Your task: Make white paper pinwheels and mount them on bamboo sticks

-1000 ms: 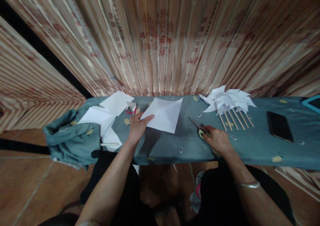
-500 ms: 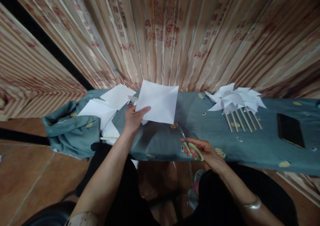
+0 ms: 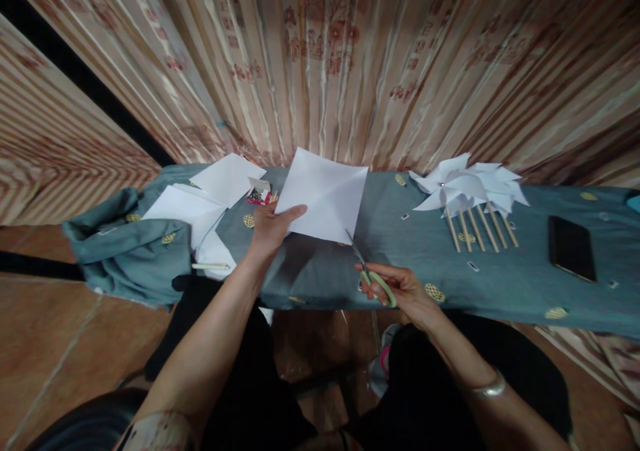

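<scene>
My left hand (image 3: 271, 227) pinches the lower left corner of a square white paper sheet (image 3: 325, 194) and holds it lifted above the table. The sheet carries diagonal creases. My right hand (image 3: 400, 290) grips green-handled scissors (image 3: 371, 273), whose blades point up toward the sheet's lower right edge and stop just short of it. Both hands hover over the near part of a low table covered with a blue-grey cloth (image 3: 400, 264).
Several finished white paper pinwheels (image 3: 467, 191) on wooden sticks lie at the right. A black phone (image 3: 571, 247) lies further right. More white sheets (image 3: 200, 201), a small box of pins (image 3: 259, 192) and a loose stick (image 3: 210, 266) lie at the left. A striped curtain hangs behind.
The left hand has lifted the sheet off the cloth. The right hand has picked up the scissors from the table and brought them left, toward the sheet.
</scene>
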The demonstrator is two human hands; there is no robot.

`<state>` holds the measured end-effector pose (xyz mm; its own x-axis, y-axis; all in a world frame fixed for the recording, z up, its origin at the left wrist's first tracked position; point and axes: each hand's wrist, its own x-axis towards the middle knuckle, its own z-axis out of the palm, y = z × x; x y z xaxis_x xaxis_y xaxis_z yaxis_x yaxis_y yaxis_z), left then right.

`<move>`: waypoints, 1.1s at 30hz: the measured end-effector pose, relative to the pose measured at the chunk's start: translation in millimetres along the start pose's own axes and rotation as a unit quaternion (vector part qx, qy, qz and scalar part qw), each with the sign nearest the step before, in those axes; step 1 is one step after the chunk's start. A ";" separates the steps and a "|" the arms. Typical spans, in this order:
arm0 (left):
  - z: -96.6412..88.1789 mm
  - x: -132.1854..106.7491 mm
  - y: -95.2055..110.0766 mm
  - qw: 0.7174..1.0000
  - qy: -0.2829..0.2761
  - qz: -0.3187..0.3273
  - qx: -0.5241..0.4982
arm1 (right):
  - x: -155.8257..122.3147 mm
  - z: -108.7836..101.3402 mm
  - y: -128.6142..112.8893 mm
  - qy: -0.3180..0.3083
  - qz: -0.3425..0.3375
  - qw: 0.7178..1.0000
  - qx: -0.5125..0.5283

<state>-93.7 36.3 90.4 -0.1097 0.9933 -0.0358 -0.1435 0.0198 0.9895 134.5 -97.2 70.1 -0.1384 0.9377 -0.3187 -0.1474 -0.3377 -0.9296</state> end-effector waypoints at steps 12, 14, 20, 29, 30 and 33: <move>2.0 -1.5 -4.0 1.000 0.004 -0.003 0.015 | 0.4 4.0 -3.8 0.011 0.004 1.000 -0.006; 1.9 -2.1 -3.6 1.000 0.004 -0.005 0.018 | 0.4 4.6 -4.0 0.012 0.002 1.000 -0.004; 1.5 -2.8 -2.5 1.000 -0.001 -0.003 0.017 | -0.3 4.4 -3.6 0.015 0.001 1.000 -0.010; 0.2 -1.3 -5.4 1.000 -0.011 0.002 0.008 | 1.5 3.1 1.7 0.020 -0.009 1.000 0.007; 0.2 -1.3 -5.5 1.000 -0.007 0.002 0.011 | 1.8 2.7 2.9 0.020 -0.013 1.000 0.003; 0.2 -0.9 -5.4 1.000 -0.001 -0.001 0.017 | 2.4 1.5 6.2 0.016 -0.022 1.000 -0.014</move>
<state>-92.6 35.3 85.0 -0.1079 0.9935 -0.0366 -0.1107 0.0245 0.9936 131.8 -97.1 63.9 -0.1010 0.9540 -0.2823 -0.1244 -0.2936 -0.9478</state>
